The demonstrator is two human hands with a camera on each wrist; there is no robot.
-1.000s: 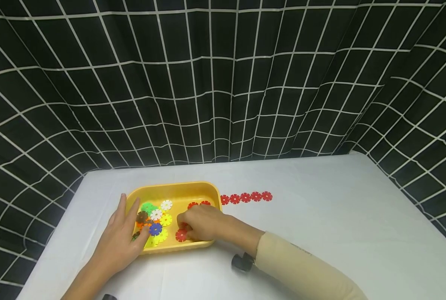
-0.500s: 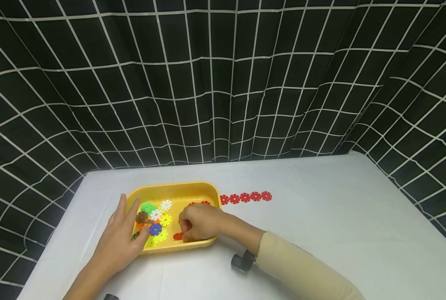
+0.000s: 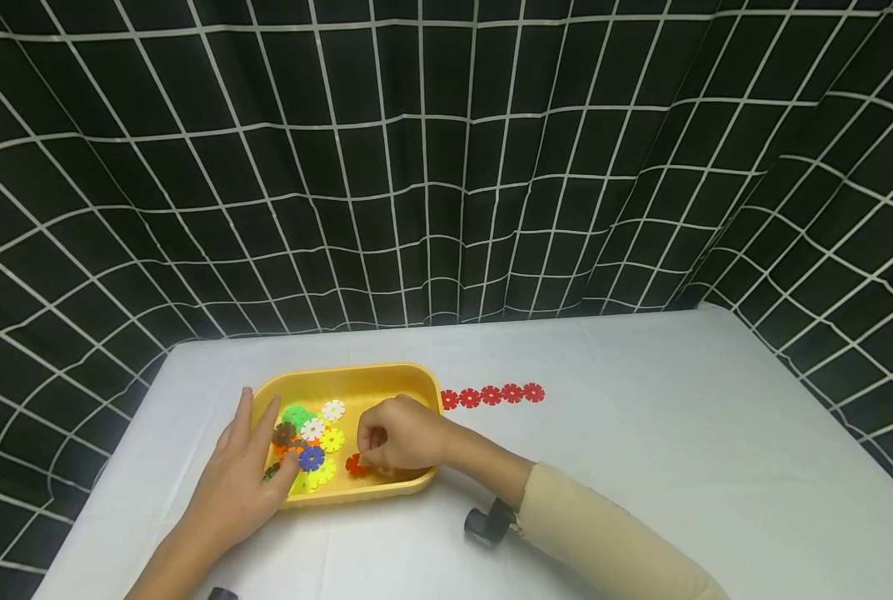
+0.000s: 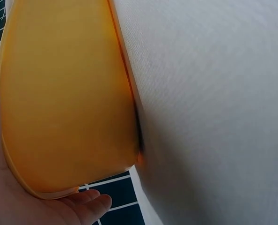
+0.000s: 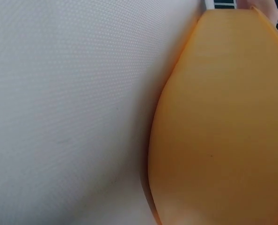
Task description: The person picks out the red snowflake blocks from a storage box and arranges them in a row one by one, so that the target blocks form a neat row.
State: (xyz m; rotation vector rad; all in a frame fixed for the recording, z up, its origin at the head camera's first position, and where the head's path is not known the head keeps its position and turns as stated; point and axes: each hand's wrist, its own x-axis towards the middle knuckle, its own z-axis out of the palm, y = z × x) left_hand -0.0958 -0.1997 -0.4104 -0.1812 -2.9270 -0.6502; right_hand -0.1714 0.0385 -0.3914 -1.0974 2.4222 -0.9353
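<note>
In the head view my right hand [image 3: 405, 433] is inside the yellow tray [image 3: 341, 379], fingers curled, thumb and fingertips pinching a red flower-shaped plastic disc [image 3: 356, 465]. My left hand [image 3: 247, 475] rests along the tray's left end, fingers straight over the rim. Between the hands lies a pile of similar discs, among them a blue disc [image 3: 311, 458], a white disc [image 3: 333, 410], a green disc [image 3: 296, 416] and a brown disc [image 3: 285, 434]. The left wrist view shows the tray's outer wall [image 4: 69, 93] against the left palm. The right hand's fingers are hidden in the right wrist view.
Behind the tray's right end, a straight row of several red discs [image 3: 491, 395] lies on the white tablecloth [image 3: 641, 433]. A black wrist camera [image 3: 486, 525] sits under the right forearm. A dark gridded curtain [image 3: 446, 167] stands at the table's back and sides.
The red disc at my right fingertips has tilted and shifted slightly up and left. My right hand rose a little, now covering the red discs at the tray's back right. The left hand stayed put.
</note>
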